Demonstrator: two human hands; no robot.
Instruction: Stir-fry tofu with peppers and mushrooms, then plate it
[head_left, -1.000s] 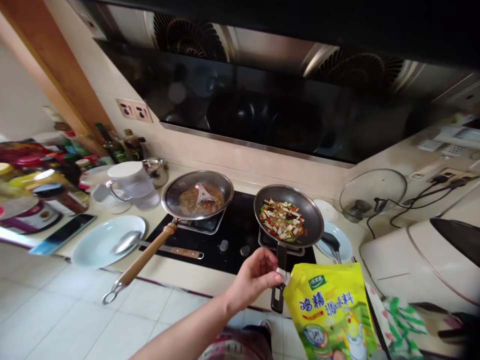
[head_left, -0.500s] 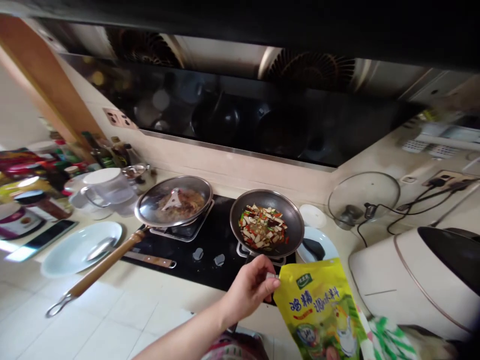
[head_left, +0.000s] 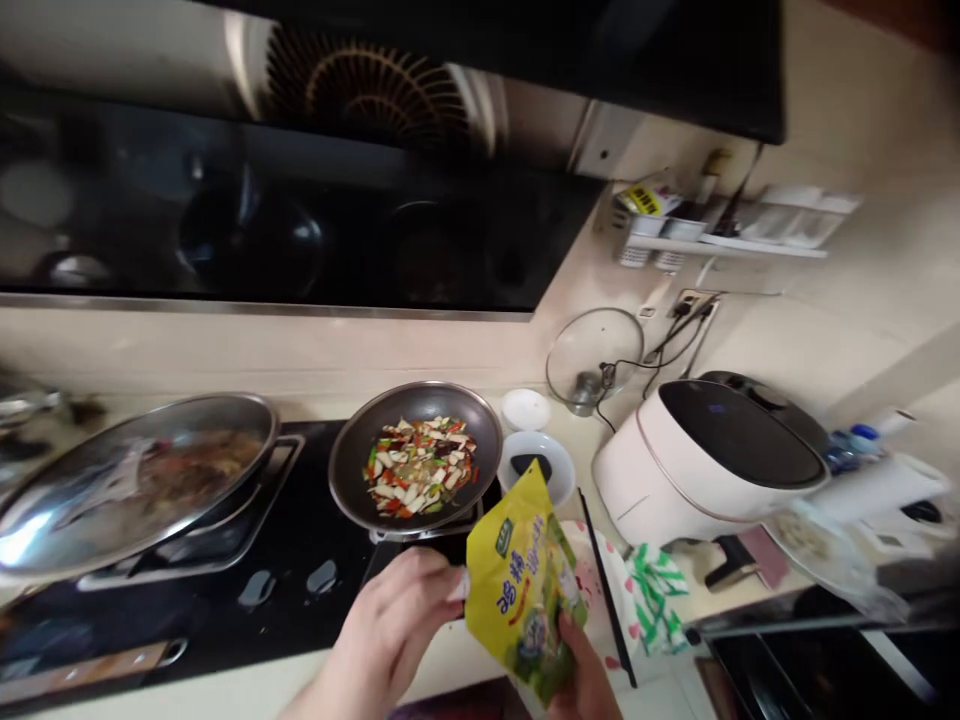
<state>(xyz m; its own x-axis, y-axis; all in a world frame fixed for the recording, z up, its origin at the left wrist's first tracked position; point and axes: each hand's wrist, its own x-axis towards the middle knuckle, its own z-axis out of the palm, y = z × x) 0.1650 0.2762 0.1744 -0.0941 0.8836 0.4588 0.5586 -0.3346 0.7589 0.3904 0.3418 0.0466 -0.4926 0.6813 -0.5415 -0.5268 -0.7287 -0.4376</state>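
Observation:
A yellow pouch of chicken essence seasoning [head_left: 517, 590] is tilted just below the front rim of a dark frying pan [head_left: 416, 455]. My left hand [head_left: 390, 620] pinches the pouch's white-tipped top corner, and my right hand [head_left: 581, 675] grips its lower end. The pan holds a stir-fry of pale strips with red and green pieces [head_left: 418, 467]. To the left, a steel-lidded pan [head_left: 135, 480] sits on the black hob [head_left: 300, 610], with brownish food showing through its lid.
A white bowl with a dark spoon [head_left: 536, 468] and a small white saucer [head_left: 525, 408] stand beside the pan. Behind them are a glass lid [head_left: 592, 360] and cables. A white cooker [head_left: 705, 460] stands right, and chopsticks [head_left: 607, 590] lie near the pouch.
The view has swung right and tilted. The pouch now leans at an angle closer to the frying pan, and my right hand shows at its lower end.

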